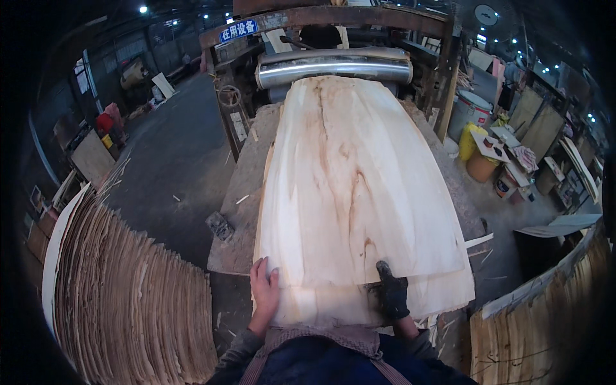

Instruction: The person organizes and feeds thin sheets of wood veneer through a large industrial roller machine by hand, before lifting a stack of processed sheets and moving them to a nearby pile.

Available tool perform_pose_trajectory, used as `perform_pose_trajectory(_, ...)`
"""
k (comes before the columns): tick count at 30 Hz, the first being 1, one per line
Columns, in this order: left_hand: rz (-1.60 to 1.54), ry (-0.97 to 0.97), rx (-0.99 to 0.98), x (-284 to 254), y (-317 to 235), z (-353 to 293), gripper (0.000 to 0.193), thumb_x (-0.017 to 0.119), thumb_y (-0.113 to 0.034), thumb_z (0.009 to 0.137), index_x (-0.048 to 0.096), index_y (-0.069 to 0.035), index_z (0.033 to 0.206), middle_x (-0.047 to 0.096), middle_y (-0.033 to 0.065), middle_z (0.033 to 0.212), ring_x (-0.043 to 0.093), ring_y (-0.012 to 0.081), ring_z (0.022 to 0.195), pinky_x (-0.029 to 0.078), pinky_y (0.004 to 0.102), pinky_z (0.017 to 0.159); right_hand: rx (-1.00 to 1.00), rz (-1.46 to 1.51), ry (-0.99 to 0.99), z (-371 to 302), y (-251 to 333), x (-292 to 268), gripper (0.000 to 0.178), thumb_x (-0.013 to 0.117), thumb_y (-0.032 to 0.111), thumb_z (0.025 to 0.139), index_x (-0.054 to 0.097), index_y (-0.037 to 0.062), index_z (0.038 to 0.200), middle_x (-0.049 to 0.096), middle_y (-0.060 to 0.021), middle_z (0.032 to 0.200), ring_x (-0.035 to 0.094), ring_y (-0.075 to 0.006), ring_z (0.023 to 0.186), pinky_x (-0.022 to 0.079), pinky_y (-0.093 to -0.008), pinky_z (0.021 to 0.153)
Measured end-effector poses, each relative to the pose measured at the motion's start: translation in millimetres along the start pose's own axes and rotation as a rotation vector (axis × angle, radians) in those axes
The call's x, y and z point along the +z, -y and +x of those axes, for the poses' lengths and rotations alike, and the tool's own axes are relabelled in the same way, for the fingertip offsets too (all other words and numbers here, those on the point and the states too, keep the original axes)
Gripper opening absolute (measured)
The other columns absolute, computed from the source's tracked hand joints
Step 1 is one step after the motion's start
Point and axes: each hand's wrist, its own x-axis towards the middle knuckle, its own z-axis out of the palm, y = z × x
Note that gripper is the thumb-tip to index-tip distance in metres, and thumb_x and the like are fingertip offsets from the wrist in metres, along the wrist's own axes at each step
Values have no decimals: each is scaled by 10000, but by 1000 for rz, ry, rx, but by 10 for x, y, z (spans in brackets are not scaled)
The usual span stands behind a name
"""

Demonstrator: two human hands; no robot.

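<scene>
A pale wood veneer sheet (385, 199) with brown streaks lies lengthwise in front of me, its far end close to a shiny metal roller (333, 70). Beneath it, another veneer sheet (321, 305) sticks out on the near side. My bare left hand (264, 294) rests against the left near corner of the sheets, fingers stretched out. At the near edge, right of the middle, my right hand (393, 295) in a black glove grips the top sheet. Its thumb lies on the upper face, and the other fingers are mostly hidden.
Tall veneer stacks stand at the left (128, 295) and the right (545, 314). A rusty machine frame (443, 70) surrounds the roller. On the worn table (237, 192) sits a small dark block (219, 226). Buckets (482, 165) and a drum (471, 110) are at the far right.
</scene>
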Motion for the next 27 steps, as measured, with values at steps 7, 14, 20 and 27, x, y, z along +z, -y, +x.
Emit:
perform_pose_trajectory(7,26,13,23,-20,-3,15,373,520,-118,818,467,3,1167,435,198,1186,426,351,1092,337,386,946,96,71,105,-33,-16,1,406,402,37,806,494,29,1201,513,-166,1199,509,-266,1096,369,-344,942)
perform_pose_trajectory(14,22,-1,22,12,51,13,377,526,-119,817,467,3,1169,438,199,1181,425,352,1092,334,386,949,-17,-77,72,-44,-41,2,440,449,13,778,478,21,1216,512,-169,1198,534,-265,1064,409,-338,902)
perform_pose_trajectory(20,13,-2,4,12,63,0,377,532,-117,811,471,2,1164,441,192,1179,426,347,1090,337,387,946,-19,-36,49,-53,-68,16,465,486,13,739,489,8,1204,523,-189,1174,547,-298,1034,427,-336,872)
perform_pose_trajectory(27,-17,-9,-16,-5,55,10,379,538,-106,805,474,-2,1164,442,181,1180,430,335,1093,347,372,939,-18,93,-44,-73,-171,121,518,420,-3,699,496,43,1209,540,-157,1166,563,-249,1020,426,-349,868)
